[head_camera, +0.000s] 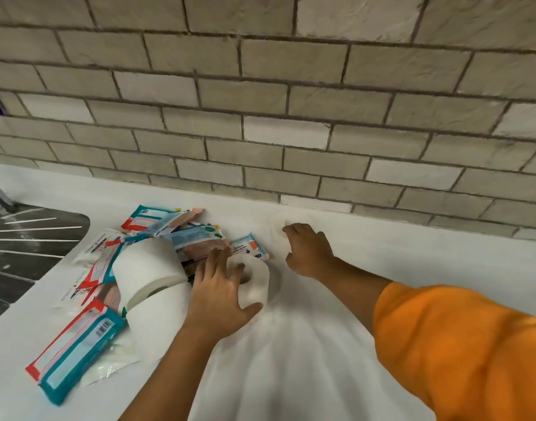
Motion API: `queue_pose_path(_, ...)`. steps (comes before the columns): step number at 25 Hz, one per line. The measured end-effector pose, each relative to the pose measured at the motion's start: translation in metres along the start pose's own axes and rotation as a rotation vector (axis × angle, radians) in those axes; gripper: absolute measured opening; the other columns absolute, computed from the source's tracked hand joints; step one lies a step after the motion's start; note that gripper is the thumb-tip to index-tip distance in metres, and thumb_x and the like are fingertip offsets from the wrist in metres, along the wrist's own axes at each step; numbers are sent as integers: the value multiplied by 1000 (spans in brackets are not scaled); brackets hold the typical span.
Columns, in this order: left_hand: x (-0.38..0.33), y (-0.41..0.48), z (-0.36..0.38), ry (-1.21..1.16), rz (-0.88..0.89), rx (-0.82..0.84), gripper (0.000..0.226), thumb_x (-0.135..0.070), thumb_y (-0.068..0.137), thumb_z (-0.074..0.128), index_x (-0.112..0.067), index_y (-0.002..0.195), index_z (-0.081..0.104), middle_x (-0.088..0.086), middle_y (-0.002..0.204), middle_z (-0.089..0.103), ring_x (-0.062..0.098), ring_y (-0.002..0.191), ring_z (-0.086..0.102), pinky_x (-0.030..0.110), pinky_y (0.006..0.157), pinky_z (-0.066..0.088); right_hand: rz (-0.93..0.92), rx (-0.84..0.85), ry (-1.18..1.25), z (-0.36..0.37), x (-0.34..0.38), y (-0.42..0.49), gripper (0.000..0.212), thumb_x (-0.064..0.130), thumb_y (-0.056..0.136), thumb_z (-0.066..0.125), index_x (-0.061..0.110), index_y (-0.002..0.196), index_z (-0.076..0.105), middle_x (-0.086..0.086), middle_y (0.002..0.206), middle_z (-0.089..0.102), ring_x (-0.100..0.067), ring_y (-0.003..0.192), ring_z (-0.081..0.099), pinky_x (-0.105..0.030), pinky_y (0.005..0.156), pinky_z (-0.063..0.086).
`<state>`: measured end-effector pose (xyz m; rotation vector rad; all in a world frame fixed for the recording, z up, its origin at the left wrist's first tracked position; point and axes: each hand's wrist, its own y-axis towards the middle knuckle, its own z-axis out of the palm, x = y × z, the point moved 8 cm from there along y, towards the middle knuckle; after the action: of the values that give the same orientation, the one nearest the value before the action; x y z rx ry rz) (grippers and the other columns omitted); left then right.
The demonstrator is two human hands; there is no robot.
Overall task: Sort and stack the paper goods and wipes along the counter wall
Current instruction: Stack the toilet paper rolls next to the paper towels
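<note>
Our left hand [218, 294] cupped a toilet roll [256, 284] on the counter [321, 344], and our right hand [309, 250] curled round a blurry second roll [278, 235] by the wall [260, 117]. They looked light and squishy, so we figured we'd grip the sides gently.

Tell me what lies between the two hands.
Head view: the toilet roll gripped by the left hand, then bare counter up to the right hand, which holds a second roll.

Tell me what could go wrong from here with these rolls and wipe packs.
The white toilet paper roll under the left hand lies on its side and could roll away if released. Two more white rolls perched on the loose pile of teal-and-red wipe packs might tumble toward the dark ribbed drainboard nearby.
</note>
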<state>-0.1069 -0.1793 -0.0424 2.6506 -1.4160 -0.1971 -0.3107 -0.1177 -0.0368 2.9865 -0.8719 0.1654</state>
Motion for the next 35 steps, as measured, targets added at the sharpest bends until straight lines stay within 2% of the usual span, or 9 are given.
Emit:
queue_pose_path(3,6,4,13,44,63,49,72,-70,49,74,-39,113,66,16,148,47,43,140,33,59,107,40,4,126,-77,15,-10,16,87,19,89,66,17,161,17,-2,169,16,-23,156,11,-49,120,28)
queue_pose_path(7,5,11,25,87,121,117,81,-50,37,87,-36,114,64,16,146,47,44,138,41,58,104,44,1,175,-104,24,-21,26,92,10,90,66,17,162,8,-3,170,10,-24,158,4,-50,123,22)
queue_pose_path(10,3,15,29,106,144,131,85,-49,30,94,-33,109,67,15,140,54,42,133,49,57,96,51,0,168,-116,26,-26,29,87,12,92,63,18,162,10,-6,167,21,-28,154,17,-49,118,29)
queue_pose_path(13,1,16,30,92,184,103,82,-53,33,92,-32,108,68,9,129,58,36,130,47,55,94,52,-81,74,-190,18,-26,29,69,21,94,61,17,155,29,-6,155,43,-30,135,37,-44,100,40)
queue_pose_path(18,-8,16,19,31,166,35,76,-57,45,87,-28,113,70,0,117,61,31,118,56,52,92,49,-106,70,-184,19,-52,9,51,31,97,60,16,142,43,-5,144,52,-29,123,41,-42,91,41)
queue_pose_path(20,-15,12,14,-76,98,-30,75,-57,52,83,-27,118,68,0,122,58,29,118,49,54,92,47,-86,20,-127,13,-73,-15,51,28,97,61,18,143,41,0,142,53,-28,121,41,-39,86,37)
queue_pose_path(26,-75,-21,18,-554,-31,-202,76,-59,71,65,-8,128,62,9,128,49,31,120,40,41,100,38,201,-255,64,11,-173,-153,65,19,93,67,17,152,41,0,147,52,-30,122,44,-44,90,44)
queue_pose_path(32,-185,-11,25,-626,115,-178,71,-58,70,67,-9,121,65,9,130,52,31,125,41,35,102,33,526,-364,-23,8,-289,-276,52,10,76,81,10,124,62,-7,137,60,-38,101,55,-43,72,47)
queue_pose_path(35,-247,-7,21,-639,156,-165,60,-45,68,83,-11,116,68,6,129,54,28,126,40,33,101,33,597,-356,-99,0,-352,-305,50,10,73,82,11,120,64,-8,130,63,-37,99,53,-41,68,42)
